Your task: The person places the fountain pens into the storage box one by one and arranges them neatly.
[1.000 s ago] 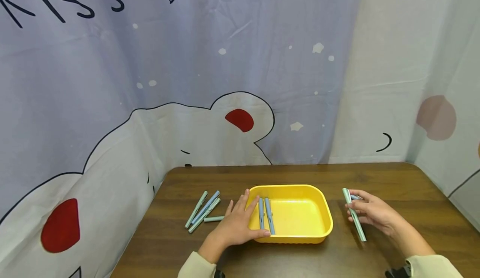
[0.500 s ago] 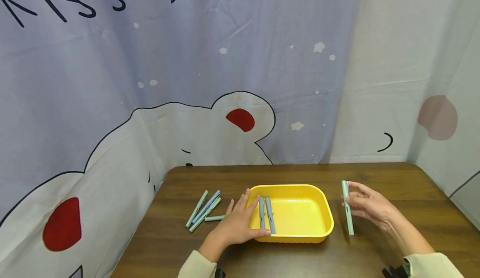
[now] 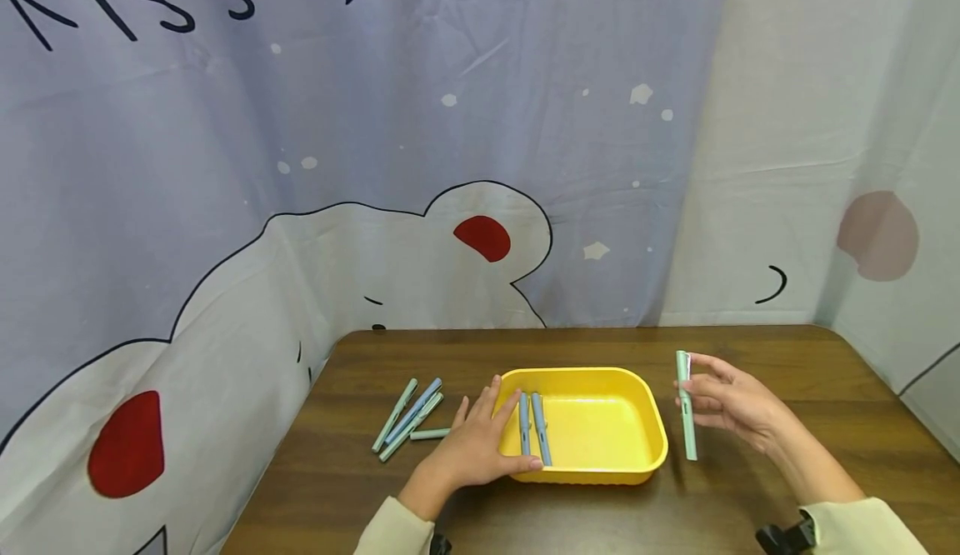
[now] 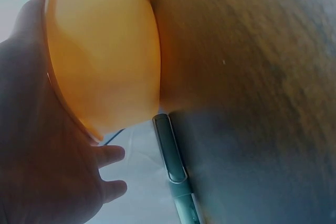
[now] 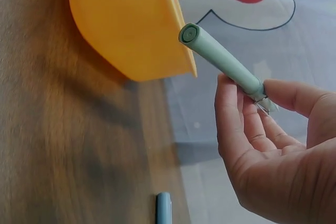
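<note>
My right hand pinches a light green pen between thumb and fingers, nearly upright above the table, right of the yellow tray. In the right wrist view the thumb presses near the pen's clip. Spread along the tray's left rim is my left hand, its thumb on the front edge and its fingers fairly straight. Two blue pens lie side by side inside the tray at its left end. A green pen lies beside the left hand, partly hidden by it.
Left of the tray, several green and blue pens lie loosely together. In the right wrist view another blue pen rests on the wooden table below the right hand. A printed curtain hangs behind the table.
My right hand has raised the light green pen, shifted it slightly left and turned it from slanted to nearly upright. The left hand and tray have stayed in place.
</note>
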Demonstrator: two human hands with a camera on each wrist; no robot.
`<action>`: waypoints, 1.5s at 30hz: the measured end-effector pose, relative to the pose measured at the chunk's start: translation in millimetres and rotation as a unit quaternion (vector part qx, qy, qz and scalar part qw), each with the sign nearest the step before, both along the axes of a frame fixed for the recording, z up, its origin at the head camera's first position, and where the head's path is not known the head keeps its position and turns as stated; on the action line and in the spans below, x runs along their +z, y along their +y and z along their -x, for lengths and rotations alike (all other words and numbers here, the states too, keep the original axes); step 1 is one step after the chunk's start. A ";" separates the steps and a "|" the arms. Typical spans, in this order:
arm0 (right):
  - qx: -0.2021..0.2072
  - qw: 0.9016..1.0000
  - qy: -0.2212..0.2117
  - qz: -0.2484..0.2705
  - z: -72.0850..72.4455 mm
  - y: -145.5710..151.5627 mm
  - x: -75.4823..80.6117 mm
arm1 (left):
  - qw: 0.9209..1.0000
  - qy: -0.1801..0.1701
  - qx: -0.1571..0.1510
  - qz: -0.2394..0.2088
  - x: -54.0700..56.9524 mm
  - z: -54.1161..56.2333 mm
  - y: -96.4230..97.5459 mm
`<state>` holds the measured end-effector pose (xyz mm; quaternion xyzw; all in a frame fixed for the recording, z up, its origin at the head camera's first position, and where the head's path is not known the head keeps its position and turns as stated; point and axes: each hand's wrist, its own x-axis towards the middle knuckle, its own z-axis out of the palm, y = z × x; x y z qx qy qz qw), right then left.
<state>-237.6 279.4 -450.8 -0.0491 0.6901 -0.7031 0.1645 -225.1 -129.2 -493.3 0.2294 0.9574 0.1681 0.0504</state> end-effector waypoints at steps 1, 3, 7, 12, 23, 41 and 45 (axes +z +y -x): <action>0.001 1.000 0.000 0.000 -0.5 -1.7 1.3 | 1.000 0.000 0.000 0.000 0.0 -0.1 -0.1; 0.002 1.000 -0.001 0.002 -0.8 -4.8 3.1 | 1.000 0.001 0.000 0.000 0.1 -0.4 -0.3; 0.001 1.000 -0.004 0.013 -0.5 -10.7 4.8 | 1.000 0.000 0.000 -0.002 1.4 -1.3 -0.3; -0.009 1.000 -0.008 0.013 0.0 -19.5 7.9 | 1.000 -0.001 -0.002 -0.006 3.3 -2.3 -0.4; -0.026 0.999 -0.017 0.010 4.7 -42.9 11.5 | 1.000 0.005 -0.003 -0.003 3.0 -1.8 -0.6; -0.030 0.999 -0.026 0.012 16.4 -77.7 8.5 | 1.000 0.000 0.000 -0.007 2.2 -1.2 -0.5; -0.035 0.999 -0.028 0.011 17.2 -83.3 7.4 | 1.000 0.000 0.002 -0.006 1.9 -1.1 -0.5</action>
